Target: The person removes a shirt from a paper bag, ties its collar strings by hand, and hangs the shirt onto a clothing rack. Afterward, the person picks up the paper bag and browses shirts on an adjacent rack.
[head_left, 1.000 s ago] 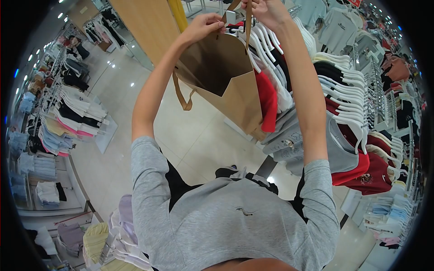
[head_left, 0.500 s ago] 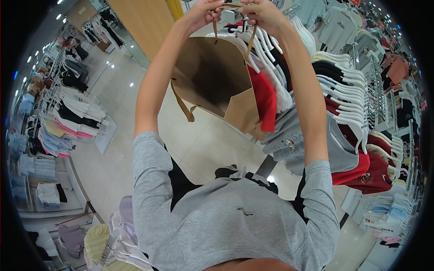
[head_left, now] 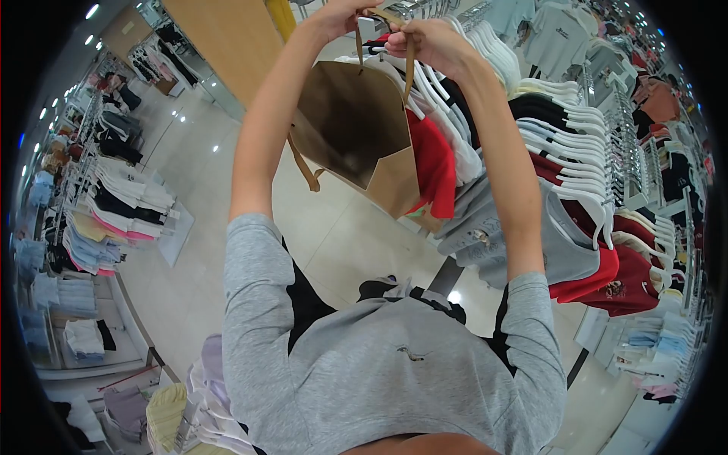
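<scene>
A brown paper bag hangs in front of me with its mouth gaping toward me; its dark inside shows no contents. At the top edge of the view, my left hand is closed on one end of the bag's far strap handle, its fingertips partly cut off by the frame. My right hand pinches the same handle a little lower and to the right. The bag's near handle dangles loose. Just behind the bag and my right hand hang a red garment and white hangers.
To my right, a rack holds grey shirts, dark red shirts and several white hangers. Clothes racks and a low shelf with folded clothes line the left. Pale floor tiles run between them.
My right hand has moved slightly down and left along the handle. In view, the bag and the right-hand rack have shifted a little to the left.
</scene>
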A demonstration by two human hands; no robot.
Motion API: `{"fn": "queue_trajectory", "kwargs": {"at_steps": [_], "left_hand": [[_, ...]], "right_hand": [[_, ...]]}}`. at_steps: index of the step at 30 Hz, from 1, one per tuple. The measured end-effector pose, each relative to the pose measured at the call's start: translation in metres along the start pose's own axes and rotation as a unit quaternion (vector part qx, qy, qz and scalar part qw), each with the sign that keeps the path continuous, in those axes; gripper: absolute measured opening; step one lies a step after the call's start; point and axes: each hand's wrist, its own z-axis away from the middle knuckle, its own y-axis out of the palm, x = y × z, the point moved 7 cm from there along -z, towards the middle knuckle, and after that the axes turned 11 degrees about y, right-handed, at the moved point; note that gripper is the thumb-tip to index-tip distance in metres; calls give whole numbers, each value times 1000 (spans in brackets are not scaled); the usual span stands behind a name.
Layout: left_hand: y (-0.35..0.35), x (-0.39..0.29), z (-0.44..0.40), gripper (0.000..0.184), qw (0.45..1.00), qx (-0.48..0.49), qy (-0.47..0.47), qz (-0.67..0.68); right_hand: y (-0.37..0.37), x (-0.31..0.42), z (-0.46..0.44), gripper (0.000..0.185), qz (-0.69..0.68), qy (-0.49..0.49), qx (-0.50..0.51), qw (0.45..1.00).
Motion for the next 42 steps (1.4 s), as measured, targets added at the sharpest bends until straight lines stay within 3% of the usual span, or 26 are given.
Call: {"fn": "queue_trajectory", "kwargs": {"at_steps": [3,9,13,17,20,23,25,26,30,36,39,42], "left_hand": [[3,12,3,5,998,31,-15,44],[-17,20,-5,11,997,-41,-40,42],[-2,-3,-7,14,999,10,-8,-34],[5,-13,-11,14,991,23,-5,-134],[6,-14,-9,14,986,11,-3,-167],[3,-10,-10,14,989,15,9,-147],[-1,-4,-9,14,991,25,18,-127],[-3,-1,-10,14,992,32,23,-120],[-5,2,-11,15,996,40,8,-78],[-2,-1,-11,16,990,30,16,-137],[-9,20,-6,16,995,5,-38,-90],[-14,32,10,15,996,-54,-23,-67]], "right_hand": [[-3,-14,-5,25,-69,14,63,996],[7,-10,8,21,107,-74,-43,991],[16,-24,14,30,212,-179,-125,953],[27,-35,43,37,389,-311,-337,799],[26,-42,50,36,430,-363,-378,735],[14,-49,49,26,298,-246,-310,869],[4,-68,31,22,82,-169,-175,966],[4,-76,23,21,-29,-127,-102,986],[2,-81,21,21,-59,-85,-75,992],[2,-77,19,23,-64,-111,-75,989],[-3,-79,22,26,28,-149,-120,981],[-7,-89,21,29,75,-130,-184,971]]}}
